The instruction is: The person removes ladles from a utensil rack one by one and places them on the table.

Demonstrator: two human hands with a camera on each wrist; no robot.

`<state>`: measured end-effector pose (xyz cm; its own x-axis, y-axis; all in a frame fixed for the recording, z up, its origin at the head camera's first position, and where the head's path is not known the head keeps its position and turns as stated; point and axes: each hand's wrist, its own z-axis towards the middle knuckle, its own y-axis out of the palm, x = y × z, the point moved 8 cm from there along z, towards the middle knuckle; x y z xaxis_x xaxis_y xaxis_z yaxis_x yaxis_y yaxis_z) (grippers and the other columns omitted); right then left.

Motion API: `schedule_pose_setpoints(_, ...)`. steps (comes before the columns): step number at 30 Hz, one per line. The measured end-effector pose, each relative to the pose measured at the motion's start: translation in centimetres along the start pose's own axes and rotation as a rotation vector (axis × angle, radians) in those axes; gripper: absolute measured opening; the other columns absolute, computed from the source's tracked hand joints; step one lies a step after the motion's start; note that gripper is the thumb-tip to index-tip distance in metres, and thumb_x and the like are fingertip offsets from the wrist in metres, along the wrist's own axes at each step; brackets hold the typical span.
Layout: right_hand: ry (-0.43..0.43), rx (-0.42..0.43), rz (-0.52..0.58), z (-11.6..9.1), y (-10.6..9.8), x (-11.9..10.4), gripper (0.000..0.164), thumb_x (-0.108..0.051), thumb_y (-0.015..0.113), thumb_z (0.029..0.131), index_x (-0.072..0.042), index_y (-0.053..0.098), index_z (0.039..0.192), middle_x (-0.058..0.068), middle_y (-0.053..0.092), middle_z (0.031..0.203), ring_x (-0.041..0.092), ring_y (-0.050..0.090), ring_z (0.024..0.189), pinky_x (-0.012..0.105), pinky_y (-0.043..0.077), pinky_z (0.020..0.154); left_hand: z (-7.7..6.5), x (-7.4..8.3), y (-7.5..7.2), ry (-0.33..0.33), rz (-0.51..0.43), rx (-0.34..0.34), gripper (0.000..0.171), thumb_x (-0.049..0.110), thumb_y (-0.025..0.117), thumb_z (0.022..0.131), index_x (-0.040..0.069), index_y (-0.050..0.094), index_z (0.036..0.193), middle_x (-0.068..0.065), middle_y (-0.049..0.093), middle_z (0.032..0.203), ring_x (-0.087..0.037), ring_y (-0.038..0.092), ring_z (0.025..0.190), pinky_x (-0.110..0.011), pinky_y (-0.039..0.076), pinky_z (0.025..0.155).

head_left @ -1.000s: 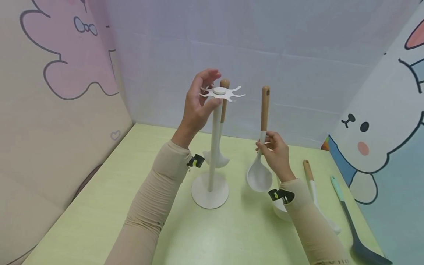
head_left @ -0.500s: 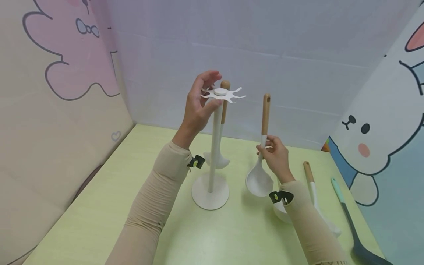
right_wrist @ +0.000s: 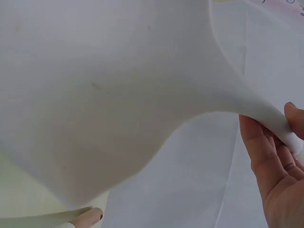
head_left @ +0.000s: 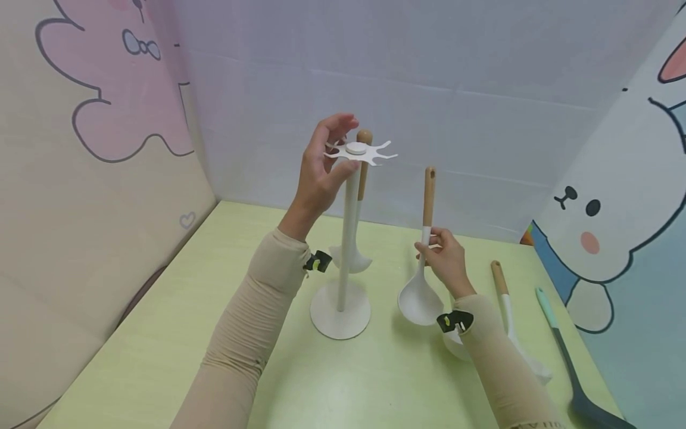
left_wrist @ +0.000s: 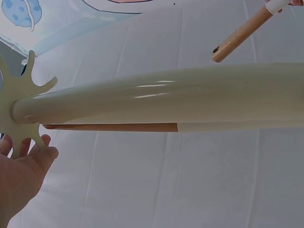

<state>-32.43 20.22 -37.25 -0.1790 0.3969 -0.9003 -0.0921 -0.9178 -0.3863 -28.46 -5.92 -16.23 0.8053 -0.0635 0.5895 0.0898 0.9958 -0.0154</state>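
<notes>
In the head view my left hand (head_left: 324, 164) holds the top of a white utensil stand (head_left: 349, 238), thumb and fingers about its hooked plate (head_left: 356, 150). Behind the pole a white utensil with a wooden handle (head_left: 362, 179) hangs near upright. My right hand (head_left: 447, 259) pinches the white neck of a ladle (head_left: 420, 298), upright to the right of the stand and apart from it. Its wooden handle points up and its bowl down. In the right wrist view the ladle's white underside (right_wrist: 118, 95) fills much of the picture, with thumb and fingers on the neck.
A white bowl-shaped utensil (head_left: 455, 345) lies partly hidden under my right wrist. Further right on the table (head_left: 257, 238) lie a wooden-handled white utensil (head_left: 506, 304) and a dark utensil with a mint handle (head_left: 568, 357). Cloth walls (head_left: 482, 119) enclose the back and sides.
My right hand has moved down a little with the ladle, lowering its handle and bowl. The left hand keeps its hold at the top of the stand.
</notes>
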Motion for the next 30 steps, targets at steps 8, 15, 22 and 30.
schedule_pose_setpoints(8,0.048,-0.025,-0.016,-0.1,0.4,1.4,0.042,-0.006,0.067,0.093,0.006,0.05,0.129,0.024,0.066,0.105,0.002,0.065,0.065,0.026,0.058,0.061,0.0,0.0,0.0,0.004,-0.01,-0.004,0.073,0.026,0.055,0.074,-0.016,0.042,0.132,-0.031,0.053,0.129,-0.032,0.049,0.129,-0.029,0.043,0.094)
schedule_pose_setpoints(15,0.068,-0.046,-0.032,-0.2,0.8,1.8,0.04,-0.006,0.068,0.092,0.006,0.051,0.126,0.021,0.066,0.102,0.003,0.065,0.065,0.029,0.059,0.06,0.0,-0.1,-0.1,-0.011,-0.009,-0.009,0.074,0.026,0.055,0.074,-0.016,0.042,0.133,-0.03,0.053,0.13,-0.027,0.049,0.129,-0.03,0.043,0.096)
schedule_pose_setpoints(22,0.069,-0.099,-0.062,-0.4,1.5,2.5,0.04,-0.007,0.067,0.094,0.008,0.049,0.127,0.02,0.064,0.102,0.013,0.069,0.07,0.031,0.059,0.061,0.1,-0.2,-0.1,-0.032,-0.025,-0.016,0.076,0.027,0.055,0.072,-0.016,0.042,0.133,-0.03,0.052,0.131,-0.027,0.049,0.129,-0.029,0.042,0.094)
schedule_pose_setpoints(30,0.022,-0.135,-0.028,-0.5,2.3,2.8,0.038,0.001,0.066,0.092,0.014,0.048,0.122,0.027,0.066,0.097,0.023,0.071,0.068,0.034,0.059,0.06,0.2,-0.3,-0.1,-0.038,-0.028,-0.024,0.077,0.028,0.056,0.072,-0.016,0.042,0.133,-0.03,0.052,0.131,-0.025,0.049,0.129,-0.029,0.042,0.095)
